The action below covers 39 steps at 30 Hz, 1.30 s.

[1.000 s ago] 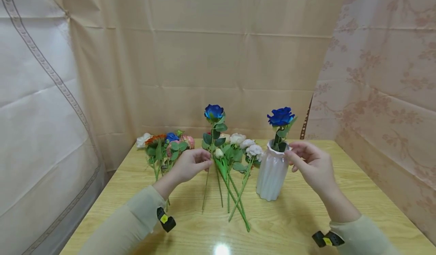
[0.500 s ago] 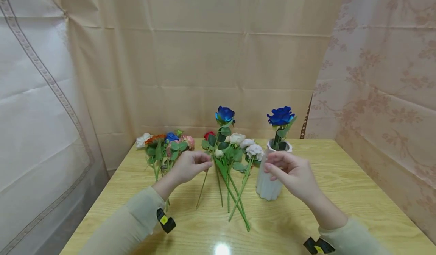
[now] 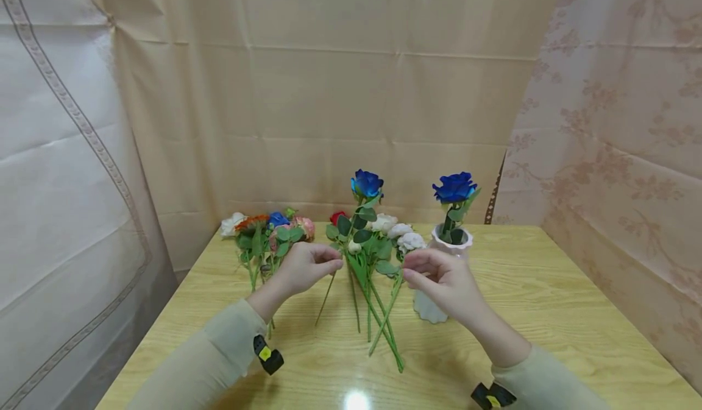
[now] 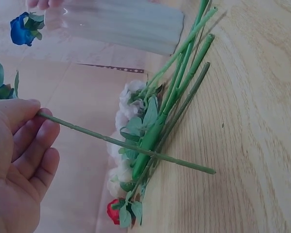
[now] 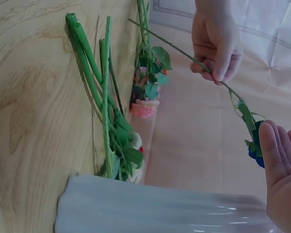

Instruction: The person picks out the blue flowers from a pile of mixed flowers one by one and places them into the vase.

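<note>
My left hand [image 3: 296, 268] pinches the stem of a blue rose [image 3: 367, 183] between thumb and fingertips. The bloom leans to the right, and the bare lower stem [image 4: 126, 144] crosses the left wrist view. My right hand [image 3: 445, 278] holds nothing; its fingers are loosely bent, short of the rose stem and in front of the vase. The white fluted vase [image 3: 430, 308] stands upright, its middle hidden by that hand. A second blue rose [image 3: 455, 188] stands in it. In the right wrist view, the right hand's fingers [image 5: 276, 145] partly cover the held bloom.
Beneath the held rose lie white flowers [image 3: 410, 242], a red rose [image 3: 338, 217] and several crossed green stems [image 3: 386, 321] on the wooden table [image 3: 307, 373]. A mixed bunch with an orange flower [image 3: 252, 222] lies at the left. Beige cloth [image 3: 329, 93] hangs behind.
My right hand has left the vase's rim and moved left toward the held rose. The left hand stays in place, while its rose has tilted rightward.
</note>
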Motion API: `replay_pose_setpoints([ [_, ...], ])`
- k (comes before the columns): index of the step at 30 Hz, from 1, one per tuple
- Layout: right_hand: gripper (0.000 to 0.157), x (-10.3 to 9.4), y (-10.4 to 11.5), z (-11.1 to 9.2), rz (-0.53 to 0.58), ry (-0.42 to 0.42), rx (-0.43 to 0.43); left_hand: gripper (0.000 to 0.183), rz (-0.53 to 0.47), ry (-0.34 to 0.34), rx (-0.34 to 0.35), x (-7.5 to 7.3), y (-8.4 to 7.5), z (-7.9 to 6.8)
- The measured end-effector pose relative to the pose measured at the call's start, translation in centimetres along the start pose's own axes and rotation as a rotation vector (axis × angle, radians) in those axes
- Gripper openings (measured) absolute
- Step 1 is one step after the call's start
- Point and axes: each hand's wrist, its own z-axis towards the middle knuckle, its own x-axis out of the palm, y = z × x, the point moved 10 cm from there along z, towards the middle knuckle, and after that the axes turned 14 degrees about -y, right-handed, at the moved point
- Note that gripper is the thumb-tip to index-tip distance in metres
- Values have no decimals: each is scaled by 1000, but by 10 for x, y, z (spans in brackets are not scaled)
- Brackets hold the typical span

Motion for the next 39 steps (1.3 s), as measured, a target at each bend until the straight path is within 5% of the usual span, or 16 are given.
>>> replay_pose_setpoints([
  [14, 20, 18, -27, 7, 49, 9, 142, 12, 116, -15, 52, 7, -3, 2],
  [39, 34, 49, -52, 14, 112, 17, 349, 6, 168, -13, 112, 18, -24, 0],
])
